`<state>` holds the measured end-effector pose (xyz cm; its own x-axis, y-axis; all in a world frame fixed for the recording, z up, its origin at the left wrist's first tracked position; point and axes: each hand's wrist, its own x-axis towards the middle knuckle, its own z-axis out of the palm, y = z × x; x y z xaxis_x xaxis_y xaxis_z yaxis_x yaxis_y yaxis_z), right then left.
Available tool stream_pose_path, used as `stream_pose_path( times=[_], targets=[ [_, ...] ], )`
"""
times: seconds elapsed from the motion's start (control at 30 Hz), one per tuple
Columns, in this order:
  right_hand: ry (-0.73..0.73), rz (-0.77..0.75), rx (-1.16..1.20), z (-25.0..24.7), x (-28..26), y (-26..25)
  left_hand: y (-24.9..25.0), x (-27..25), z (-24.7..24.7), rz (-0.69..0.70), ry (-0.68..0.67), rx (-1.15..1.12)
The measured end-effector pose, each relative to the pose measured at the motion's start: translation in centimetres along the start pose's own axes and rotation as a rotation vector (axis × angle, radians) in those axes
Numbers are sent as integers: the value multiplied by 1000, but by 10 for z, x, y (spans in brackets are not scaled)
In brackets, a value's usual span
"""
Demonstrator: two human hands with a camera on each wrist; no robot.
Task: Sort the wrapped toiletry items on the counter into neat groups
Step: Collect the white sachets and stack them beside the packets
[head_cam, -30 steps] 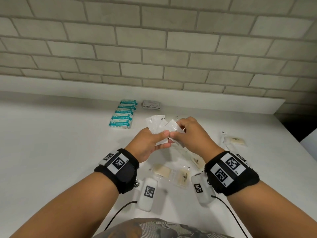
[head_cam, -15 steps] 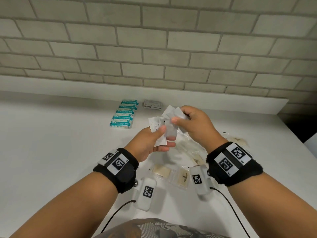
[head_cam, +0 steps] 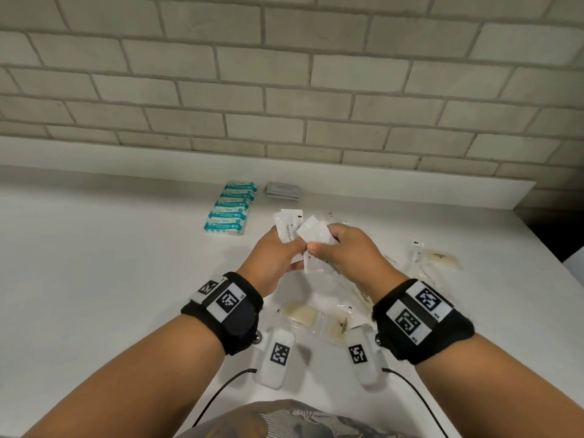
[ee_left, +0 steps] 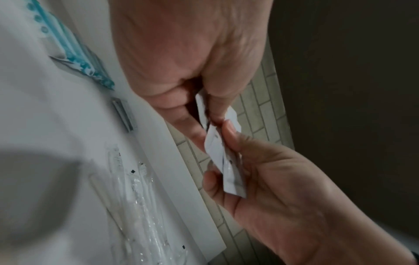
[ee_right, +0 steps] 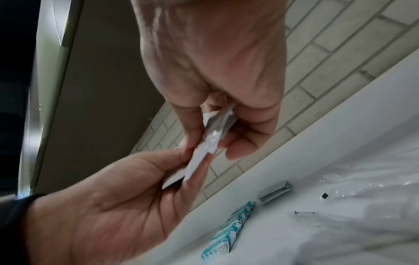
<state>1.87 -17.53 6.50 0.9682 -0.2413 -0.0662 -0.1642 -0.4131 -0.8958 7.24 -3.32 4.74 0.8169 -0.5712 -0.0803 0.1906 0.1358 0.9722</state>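
Done: row of teal-and-white wrapped packets (head_cam: 230, 206) lined up at counter back; flat grey foil sachets (head_cam: 282, 191) stacked just beside.

In progress: small white paper sachets (head_cam: 311, 240) held above white counter (head_cam: 94, 263), pinched in left hand (head_cam: 275, 257) and right hand (head_cam: 350, 251), being squared.

Left: clear-wrapped toothbrushes (ee_left: 138, 206) and beige clear-wrapped items (head_cam: 319, 319) scattered near, unsorted.
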Motion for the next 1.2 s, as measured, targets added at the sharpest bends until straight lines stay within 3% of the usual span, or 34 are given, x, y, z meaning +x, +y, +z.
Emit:
stream_pose_path(
  times=[0.17,0.23,0.37,0.5,0.6,0.7,0.83,0.93,1.13,1.2],
  targets=[
    [161,-32,162,-6,4,-2,9,-2,-13,-181,58,-214],
    [176,-60,105,-16,5,-5,11,-5,-22,-200,-5,-121],
    [65,-141,-27,-34,5,-18,12,-7,-28,-197,-63,214],
    [-37,-374,-354,-33,4,-36,10,-5,-23,-192,-51,549],
    [-248,-430,-631,-20,2,-42,13,-6,-15,-121,-56,594],
    [-252,-350,-785,-12,2,-37,15,-9,-11,-79,-80,554],
    [-272,-150,-678,-18,5,-24,12,-10,-16,-72,-14,603],
    [-337,-45,-432,-18,3,-17,8,-8,-24,-57,66,610],
    [11,-29,-252,-19,14,-8,7,0,-24,-5,186,634],
    [-69,-9,-194,-24,13,-10,6,2,-26,-6,208,651]
  ],
)
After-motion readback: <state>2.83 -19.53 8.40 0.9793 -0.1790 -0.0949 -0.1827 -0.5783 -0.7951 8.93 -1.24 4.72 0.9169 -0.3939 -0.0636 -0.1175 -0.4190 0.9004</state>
